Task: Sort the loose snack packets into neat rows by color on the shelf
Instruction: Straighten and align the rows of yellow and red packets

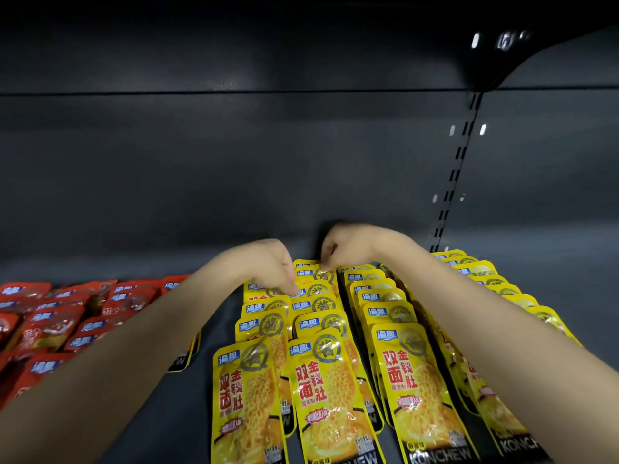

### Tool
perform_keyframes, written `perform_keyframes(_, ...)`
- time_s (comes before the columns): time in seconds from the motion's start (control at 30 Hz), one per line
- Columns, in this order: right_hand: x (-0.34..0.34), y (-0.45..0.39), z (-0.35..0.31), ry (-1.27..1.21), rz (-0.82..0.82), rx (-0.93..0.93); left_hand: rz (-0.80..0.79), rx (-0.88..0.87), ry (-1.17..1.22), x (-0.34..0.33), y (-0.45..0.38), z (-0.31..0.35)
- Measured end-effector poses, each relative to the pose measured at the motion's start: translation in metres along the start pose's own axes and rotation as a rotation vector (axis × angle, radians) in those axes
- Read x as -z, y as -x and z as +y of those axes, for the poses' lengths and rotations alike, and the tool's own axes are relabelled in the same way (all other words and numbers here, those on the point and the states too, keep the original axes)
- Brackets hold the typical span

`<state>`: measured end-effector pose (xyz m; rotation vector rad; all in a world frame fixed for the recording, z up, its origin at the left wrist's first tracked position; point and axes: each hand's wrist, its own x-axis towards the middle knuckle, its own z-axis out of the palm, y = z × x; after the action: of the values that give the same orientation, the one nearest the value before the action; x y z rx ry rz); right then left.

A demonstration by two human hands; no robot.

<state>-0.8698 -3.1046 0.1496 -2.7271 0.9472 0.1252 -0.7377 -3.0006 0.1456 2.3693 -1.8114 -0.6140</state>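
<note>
Snack packets cover the dark shelf in two colours: on the left the red packets lie in a loose, overlapping heap, and to the right of a bare strip the yellow packets run in overlapping rows from the front edge to the back wall. Both arms reach to the far end of the yellow rows. The left hand has its fingers curled down, the tips pressing or pinching the top edge of a yellow packet in the second row; the right hand is bunched at the rearmost packets beside it, seemingly pinching one, though I cannot make out the grip. These look light, thin and glossy, so I would expect them to slide over each other and flop when lifted; the flat sealed top edge seems the surest place to nip them. The forearms hide parts of several rows, a yellow packet peeks from under the left arm, the front packets are cut off below, and the red pile runs out of sight leftward.
</note>
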Motion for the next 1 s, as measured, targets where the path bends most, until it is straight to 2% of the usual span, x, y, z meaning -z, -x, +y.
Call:
perform_keyframes(0.2, -0.002, -0.002, 0.002, -0.018, 0.001, 0.011, 0.024, -0.033, 0.083, 0.0, -0.004, 0.002)
perform_keyframes(0.37, -0.002, -0.002, 0.003, -0.049, -0.005, 0.015, -0.017, 0.04, -0.05, -0.001, -0.005, 0.006)
perform_keyframes(0.57, -0.001, -0.002, 0.002, -0.019, -0.004, 0.005, -0.033, -0.002, -0.059, 0.001, -0.004, 0.006)
perform_keyframes(0.77, -0.002, -0.004, 0.004, -0.031, -0.009, 0.013, -0.088, -0.044, -0.171, 0.005, -0.002, 0.011)
perform_keyframes(1.0, -0.003, -0.004, 0.01, -0.093, -0.03, 0.028, 0.002, -0.106, 0.029, 0.002, -0.009, 0.009)
